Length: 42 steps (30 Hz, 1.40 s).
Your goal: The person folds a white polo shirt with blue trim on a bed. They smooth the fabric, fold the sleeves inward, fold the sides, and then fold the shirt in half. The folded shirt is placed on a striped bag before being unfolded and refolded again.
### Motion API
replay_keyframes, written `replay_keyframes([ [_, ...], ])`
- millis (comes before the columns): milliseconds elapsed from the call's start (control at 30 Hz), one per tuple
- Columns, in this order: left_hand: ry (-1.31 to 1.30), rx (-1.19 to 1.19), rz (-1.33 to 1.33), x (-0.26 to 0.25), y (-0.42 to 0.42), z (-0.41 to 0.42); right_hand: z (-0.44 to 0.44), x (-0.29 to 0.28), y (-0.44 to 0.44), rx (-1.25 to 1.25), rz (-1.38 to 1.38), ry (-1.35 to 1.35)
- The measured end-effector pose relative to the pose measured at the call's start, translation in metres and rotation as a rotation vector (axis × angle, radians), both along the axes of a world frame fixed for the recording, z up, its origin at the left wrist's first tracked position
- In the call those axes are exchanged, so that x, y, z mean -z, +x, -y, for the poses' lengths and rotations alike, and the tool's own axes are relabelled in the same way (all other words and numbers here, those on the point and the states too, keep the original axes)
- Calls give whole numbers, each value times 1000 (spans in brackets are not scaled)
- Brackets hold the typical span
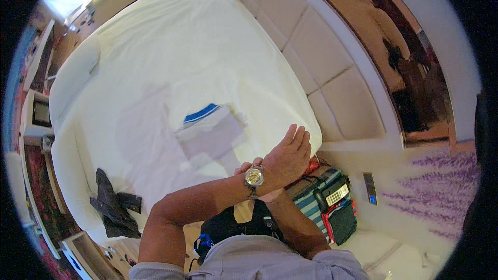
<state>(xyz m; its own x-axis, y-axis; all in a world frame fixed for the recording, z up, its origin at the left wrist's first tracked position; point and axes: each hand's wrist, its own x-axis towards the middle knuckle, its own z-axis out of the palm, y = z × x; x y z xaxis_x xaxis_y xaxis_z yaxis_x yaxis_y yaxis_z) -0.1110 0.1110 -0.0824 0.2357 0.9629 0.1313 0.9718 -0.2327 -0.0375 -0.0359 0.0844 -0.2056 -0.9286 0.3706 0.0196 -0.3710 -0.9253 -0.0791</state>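
Note:
My left hand [290, 155] is held over the bed's near corner, fingers extended and slightly parted, with nothing in it. A metal wristwatch [254, 177] with a gold-coloured dial sits on that wrist. Under the forearm, my right hand [271, 195] wraps around the wrist at the watch bracelet; its fingertips show past the far side, and most of the hand is hidden. Beyond my hands, a folded pale garment [214, 136] with a blue-and-white striped edge lies on the white bed sheet [186, 50]. A crumpled dark garment [116, 206] lies near the bed's left edge.
A padded headboard [307, 62] borders the bed on the right. Near my right arm stand striped bags [315, 210] with a cordless phone [335, 196] on top. A black bag [225, 225] is close to my body. An open drawer [91, 256] stands at lower left.

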Motion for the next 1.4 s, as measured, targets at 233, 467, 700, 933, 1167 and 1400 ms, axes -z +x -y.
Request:
replay_keyframes([
  [233, 227, 241, 302, 7, 81, -32, -19, -32, 60, 151, -28, 63],
  [467, 297, 487, 418, 1, 156, -73, -54, -29, 116, 240, -191, 11],
  [700, 187, 608, 281, 19, 210, -90, -50, 3, 153, 545, -221, -35],
  [933, 18, 726, 224, 29, 241, -83, -50, -4, 171, 683, -236, 19],
  [1167, 81, 810, 157, 27, 256, -77, -55, -18, 181, 644, -299, 97],
  [1400, 102, 932, 88, 25, 273, -70, -50, -37, 199, 681, -198, 43],
])
